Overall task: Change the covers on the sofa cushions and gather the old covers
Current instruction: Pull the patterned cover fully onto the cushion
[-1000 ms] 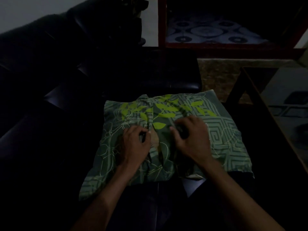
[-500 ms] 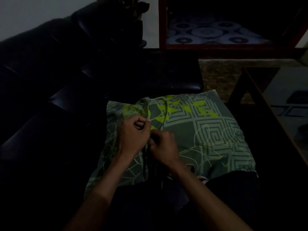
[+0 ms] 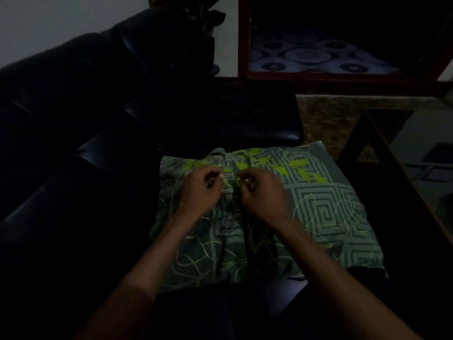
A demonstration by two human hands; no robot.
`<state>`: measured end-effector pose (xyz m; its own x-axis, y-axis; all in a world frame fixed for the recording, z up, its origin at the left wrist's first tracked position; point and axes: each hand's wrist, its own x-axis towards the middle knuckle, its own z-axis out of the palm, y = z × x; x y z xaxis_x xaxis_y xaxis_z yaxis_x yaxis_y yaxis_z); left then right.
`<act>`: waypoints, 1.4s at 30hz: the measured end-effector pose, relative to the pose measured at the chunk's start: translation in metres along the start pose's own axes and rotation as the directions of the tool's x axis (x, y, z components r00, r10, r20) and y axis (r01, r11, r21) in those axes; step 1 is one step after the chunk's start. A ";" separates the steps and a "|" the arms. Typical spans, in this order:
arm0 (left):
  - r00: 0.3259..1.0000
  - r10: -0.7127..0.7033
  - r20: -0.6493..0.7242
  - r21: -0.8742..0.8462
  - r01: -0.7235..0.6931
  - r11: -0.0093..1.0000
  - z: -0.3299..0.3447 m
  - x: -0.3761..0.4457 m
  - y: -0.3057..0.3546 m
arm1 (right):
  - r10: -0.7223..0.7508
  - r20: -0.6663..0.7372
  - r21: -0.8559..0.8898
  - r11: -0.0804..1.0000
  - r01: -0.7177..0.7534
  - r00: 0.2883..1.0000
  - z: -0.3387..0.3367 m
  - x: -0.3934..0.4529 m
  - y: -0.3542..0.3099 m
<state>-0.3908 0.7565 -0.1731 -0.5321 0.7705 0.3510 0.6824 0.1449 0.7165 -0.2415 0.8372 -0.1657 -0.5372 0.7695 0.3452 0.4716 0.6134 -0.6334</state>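
The room is very dark. A green cushion (image 3: 306, 212) with a leaf and square-maze pattern lies flat on the person's lap, at the near edge of a black leather sofa (image 3: 73, 114). A dark seam runs down the middle of its cover, from the far edge toward the person.

Both hands are on the far half of the cushion, one on each side of that seam. The left hand (image 3: 199, 192) sits just left of the seam with its fingers curled, pinching the cover cloth at its fingertips. The right hand (image 3: 263, 192) sits just right of the seam, fingers curled too, pinching the cloth beside the seam. The two hands are very near each other, with only the seam between them. Both bare arms reach in from the near side.

On the right is a dark table (image 3: 402, 168), with its wooden edge running from far to near. Far away, behind a red-brown wooden frame (image 3: 244, 38), lies cloth with a round blue and white pattern (image 3: 308, 55). A pale wall (image 3: 49, 18) shows at the far left, above the sofa back.
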 end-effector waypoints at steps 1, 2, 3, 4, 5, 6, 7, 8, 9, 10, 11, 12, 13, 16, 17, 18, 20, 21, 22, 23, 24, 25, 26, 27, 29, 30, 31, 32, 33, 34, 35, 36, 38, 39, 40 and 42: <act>0.999 -0.014 0.041 0.023 0.013 1.000 0.000 0.010 -0.007 | -0.008 0.014 -0.070 0.997 0.009 1.000 0.001 0.009 0.001; 0.995 -0.045 0.086 0.038 0.042 0.998 0.002 0.017 -0.011 | 0.004 0.034 -0.128 0.992 0.000 0.999 0.002 0.018 0.003; 0.989 -0.086 0.116 0.056 0.080 0.995 0.006 0.022 -0.015 | 0.022 0.054 -0.176 0.984 -0.012 0.998 0.003 0.026 0.005; 0.986 -0.119 0.115 0.088 0.109 0.990 0.010 0.025 -0.016 | 0.040 0.074 -0.220 0.975 -0.023 0.996 0.006 0.033 0.008; 0.987 -0.138 0.084 0.136 0.126 0.983 0.017 0.030 -0.018 | 0.055 0.084 -0.254 0.967 -0.032 0.995 0.009 0.037 0.010; 0.990 -0.139 0.030 0.188 0.131 0.973 0.023 0.034 -0.018 | 0.077 0.081 -0.268 0.962 -0.052 0.994 0.012 0.039 0.011; 0.990 -0.138 -0.028 0.231 0.141 0.963 0.028 0.040 -0.017 | 0.094 0.065 -0.263 0.962 -0.073 0.993 0.015 0.040 0.013; 0.987 -0.144 -0.068 0.267 0.157 0.951 0.031 0.046 -0.013 | 0.112 0.050 -0.258 0.961 -0.095 0.992 0.017 0.040 0.014; 0.984 -0.156 -0.080 0.309 0.173 0.935 0.034 0.053 -0.011 | 0.121 0.041 -0.265 0.959 -0.106 0.992 0.019 0.040 0.014; 0.982 -0.183 -0.053 0.352 0.190 0.916 0.035 0.060 -0.008 | 0.134 0.042 -0.282 0.952 -0.117 0.990 0.021 0.040 0.014; 0.978 -0.207 -0.023 0.390 0.199 0.899 0.036 0.066 -0.005 | 0.140 0.041 -0.302 0.945 -0.121 0.989 0.023 0.042 0.014; 0.974 -0.227 -0.008 0.409 0.210 0.888 0.036 0.070 -0.002 | 0.149 0.044 -0.328 0.936 -0.127 0.988 0.024 0.044 0.014; 0.972 -0.236 -0.006 0.413 0.217 0.885 0.036 0.074 -0.003 | 0.154 0.049 -0.353 0.927 -0.127 0.987 0.026 0.047 0.013; 0.968 -0.247 -0.037 0.293 0.247 0.924 0.030 0.080 -0.010 | 0.141 0.072 -0.377 0.920 -0.104 0.987 0.030 0.052 0.005; 0.966 -0.256 -0.040 0.210 0.258 0.943 0.029 0.082 -0.012 | 0.130 0.093 -0.361 0.928 -0.088 0.987 0.033 0.052 0.001; 0.969 -0.242 -0.045 0.133 0.246 0.960 0.028 0.084 -0.013 | 0.130 0.120 -0.335 0.939 -0.083 0.984 0.036 0.051 -0.005; 0.985 -0.172 -0.019 0.050 0.172 0.984 0.030 0.088 -0.012 | 0.142 0.160 -0.258 0.961 -0.098 0.977 0.044 0.048 -0.012; 0.989 -0.148 0.010 0.033 0.148 0.989 0.033 0.089 -0.012 | 0.144 0.169 -0.216 0.971 -0.106 0.975 0.048 0.047 -0.011; 0.989 -0.141 0.042 0.033 0.140 0.990 0.035 0.088 -0.013 | 0.146 0.170 -0.187 0.976 -0.114 0.974 0.049 0.047 -0.010; 0.987 -0.144 0.067 0.038 0.142 0.989 0.038 0.089 -0.016 | 0.137 0.160 -0.171 0.979 -0.109 0.978 0.049 0.048 -0.004; 0.984 -0.157 0.082 0.046 0.154 0.987 0.039 0.088 -0.020 | 0.134 0.140 -0.164 0.980 -0.111 0.981 0.046 0.050 0.001; 0.981 -0.178 0.083 0.052 0.174 0.983 0.040 0.088 -0.024 | 0.145 0.107 -0.146 0.981 -0.129 0.984 0.042 0.053 0.008; 0.977 -0.200 0.074 0.057 0.196 0.979 0.039 0.088 -0.026 | 0.166 0.066 -0.119 0.980 -0.157 0.984 0.036 0.058 0.014; 0.976 -0.211 0.052 0.063 0.208 0.976 0.039 0.088 -0.028 | 0.181 0.031 -0.095 0.980 -0.177 0.983 0.031 0.064 0.018; 0.982 -0.191 -0.014 0.092 0.191 0.977 0.038 0.090 -0.030 | 0.174 0.012 -0.124 0.977 -0.171 0.985 0.026 0.077 0.026; 0.986 -0.161 -0.039 0.110 0.165 0.980 0.037 0.093 -0.031 | 0.162 0.038 -0.183 0.971 -0.152 0.986 0.027 0.084 0.029; 0.990 -0.135 -0.034 0.127 0.139 0.982 0.035 0.098 -0.032 | 0.152 0.074 -0.240 0.962 -0.130 0.986 0.028 0.090 0.032; 0.993 -0.120 0.013 0.151 0.116 0.982 0.033 0.103 -0.034 | 0.151 0.116 -0.287 0.951 -0.112 0.982 0.031 0.095 0.033; 0.988 -0.119 0.094 0.189 0.100 0.977 0.032 0.109 -0.037 | 0.155 0.155 -0.325 0.941 -0.098 0.976 0.033 0.099 0.035; 0.974 -0.138 0.181 0.236 0.094 0.967 0.031 0.113 -0.041 | 0.160 0.181 -0.355 0.931 -0.087 0.970 0.035 0.101 0.035; 0.956 -0.171 0.239 0.279 0.101 0.955 0.031 0.117 -0.045 | 0.164 0.190 -0.375 0.923 -0.083 0.968 0.038 0.104 0.036; 0.942 -0.199 0.268 0.300 0.115 0.947 0.031 0.120 -0.048 | 0.168 0.189 -0.383 0.920 -0.085 0.968 0.040 0.107 0.036; 0.924 -0.241 0.295 0.288 0.155 0.945 0.035 0.130 -0.059 | 0.187 0.197 -0.380 0.919 -0.101 0.962 0.045 0.112 0.034; 0.908 -0.267 0.322 0.291 0.173 0.941 0.037 0.137 -0.065 | 0.196 0.210 -0.388 0.916 -0.103 0.958 0.048 0.115 0.034; 0.882 -0.299 0.363 0.306 0.190 0.933 0.037 0.146 -0.071 | 0.205 0.226 -0.404 0.909 -0.100 0.952 0.051 0.117 0.034; 0.813 -0.364 0.455 0.305 0.242 0.921 0.036 0.162 -0.080 | 0.215 0.252 -0.422 0.902 -0.093 0.943 0.056 0.119 0.036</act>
<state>-0.5132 0.8922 -0.1953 -0.4531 0.8558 -0.2496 0.6530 0.5093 0.5605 -0.3274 0.9409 -0.1860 -0.5814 0.8135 0.0148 0.7705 0.5564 -0.3109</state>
